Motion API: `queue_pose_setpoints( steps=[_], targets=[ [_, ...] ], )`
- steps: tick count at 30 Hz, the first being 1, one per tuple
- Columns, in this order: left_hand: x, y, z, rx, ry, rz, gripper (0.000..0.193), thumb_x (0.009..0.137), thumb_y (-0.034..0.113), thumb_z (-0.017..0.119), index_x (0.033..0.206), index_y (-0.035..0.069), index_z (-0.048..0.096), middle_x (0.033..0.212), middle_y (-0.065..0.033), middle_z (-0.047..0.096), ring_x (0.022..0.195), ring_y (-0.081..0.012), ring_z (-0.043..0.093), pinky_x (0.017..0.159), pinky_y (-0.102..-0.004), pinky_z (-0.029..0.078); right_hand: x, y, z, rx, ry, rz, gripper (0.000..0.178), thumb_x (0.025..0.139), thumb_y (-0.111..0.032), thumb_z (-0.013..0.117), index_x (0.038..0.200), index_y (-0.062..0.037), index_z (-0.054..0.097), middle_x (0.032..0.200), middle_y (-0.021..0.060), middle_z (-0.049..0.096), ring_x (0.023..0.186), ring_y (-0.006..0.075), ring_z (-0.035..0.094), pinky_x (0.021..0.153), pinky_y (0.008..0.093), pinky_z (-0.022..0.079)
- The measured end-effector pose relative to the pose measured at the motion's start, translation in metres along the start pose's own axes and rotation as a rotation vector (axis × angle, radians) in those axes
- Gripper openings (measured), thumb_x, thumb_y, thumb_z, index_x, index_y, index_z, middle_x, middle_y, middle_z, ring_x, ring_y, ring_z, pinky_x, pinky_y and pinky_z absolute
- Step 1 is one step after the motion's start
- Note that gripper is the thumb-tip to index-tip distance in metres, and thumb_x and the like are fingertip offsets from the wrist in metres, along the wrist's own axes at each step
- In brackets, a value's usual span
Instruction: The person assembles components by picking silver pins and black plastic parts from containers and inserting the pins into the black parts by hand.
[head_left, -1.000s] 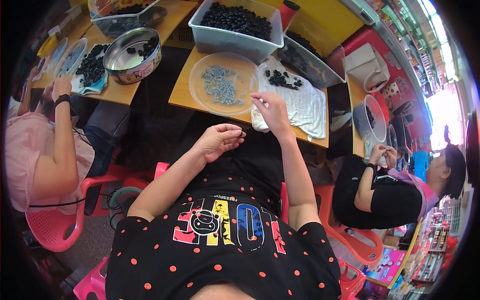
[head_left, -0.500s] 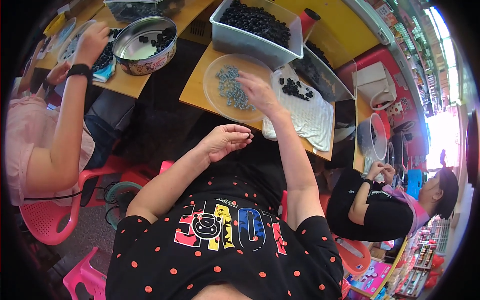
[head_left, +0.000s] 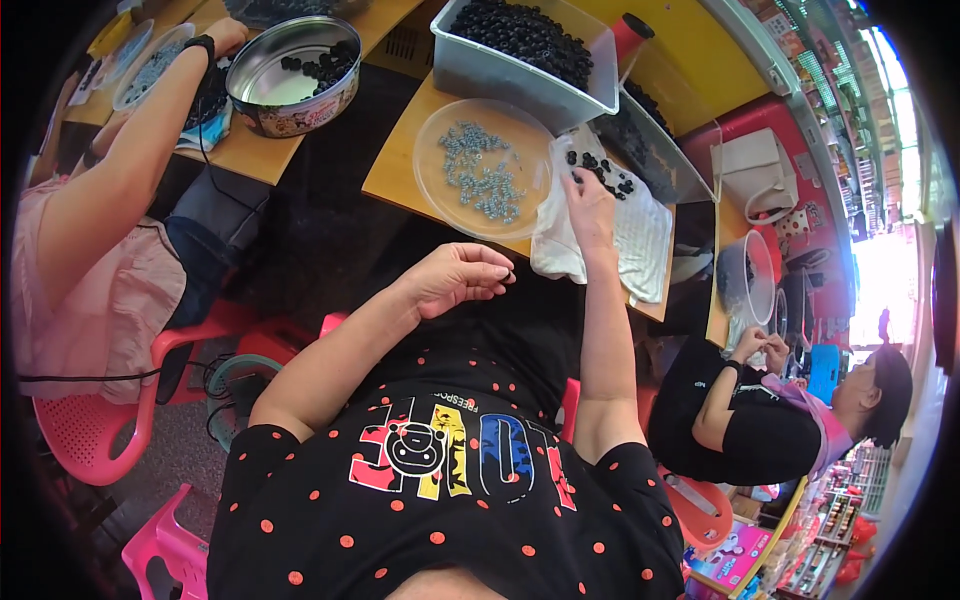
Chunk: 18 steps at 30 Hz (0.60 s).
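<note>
My left hand (head_left: 455, 281) is over my lap, with thumb and fingers closed on a small black round piece (head_left: 510, 277), only its edge showing. My right hand (head_left: 592, 208) is over the white cloth (head_left: 642, 240) on the table, its fingertips drawn together at the near left side of a small group of black round pieces (head_left: 619, 181). Whether those fingers hold a piece is hidden. Left of the cloth lies a shallow clear round tray (head_left: 432, 150) with many small blue-grey metallic bits (head_left: 485, 185) spread on it.
Behind the tray stands a clear plastic bin (head_left: 520, 88) heaped with black pieces; another bin (head_left: 650, 145) is to its right. A round metal tin (head_left: 300, 120) sits on the left table, where a person in pink (head_left: 100, 240) works. Another person in black (head_left: 740, 420) sits at right.
My right hand has moved right, from above the blue-grey bits to the black pieces on the cloth. My left hand keeps its pinch. The person at left has reached farther forward.
</note>
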<state>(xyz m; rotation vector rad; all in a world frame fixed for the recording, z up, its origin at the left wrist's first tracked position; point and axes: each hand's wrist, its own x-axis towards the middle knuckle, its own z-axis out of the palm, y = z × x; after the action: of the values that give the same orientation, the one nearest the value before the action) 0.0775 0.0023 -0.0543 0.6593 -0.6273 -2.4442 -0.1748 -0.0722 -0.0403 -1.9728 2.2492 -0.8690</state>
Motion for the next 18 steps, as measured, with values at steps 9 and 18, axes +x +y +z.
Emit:
queue_pose_setpoints(
  steps=[9, 18],
  targets=[
    [-0.002, -0.005, 0.002, 0.065, -0.143, -0.056, 0.017, 0.082, 0.007, 0.068, 0.097, 0.001, 0.065, 0.09, -0.0098, 0.067, 0.077, -0.0141, 0.066, 0.071, -0.0235, 0.054, -0.02, -0.002, 0.012, 0.687, -0.333, 0.314, 0.029, 0.09, -0.015, 0.052, 0.109, 0.0055, 0.057, 0.064, 0.0046, 0.059, 0.047, 0.0066, 0.05, 0.044, 0.0204, 0.04],
    [-0.002, -0.004, 0.002, 0.041, -0.101, -0.072, 0.015, 0.082, 0.005, 0.067, 0.097, 0.001, 0.064, 0.09, -0.0104, 0.067, 0.078, -0.0154, 0.066, 0.072, -0.0249, 0.054, -0.043, -0.002, 0.013, 0.706, -0.218, 0.355, 0.025, 0.09, -0.013, 0.05, 0.102, 0.0071, 0.058, 0.059, 0.0087, 0.06, 0.046, 0.0113, 0.056, 0.043, 0.0253, 0.044]
  ],
)
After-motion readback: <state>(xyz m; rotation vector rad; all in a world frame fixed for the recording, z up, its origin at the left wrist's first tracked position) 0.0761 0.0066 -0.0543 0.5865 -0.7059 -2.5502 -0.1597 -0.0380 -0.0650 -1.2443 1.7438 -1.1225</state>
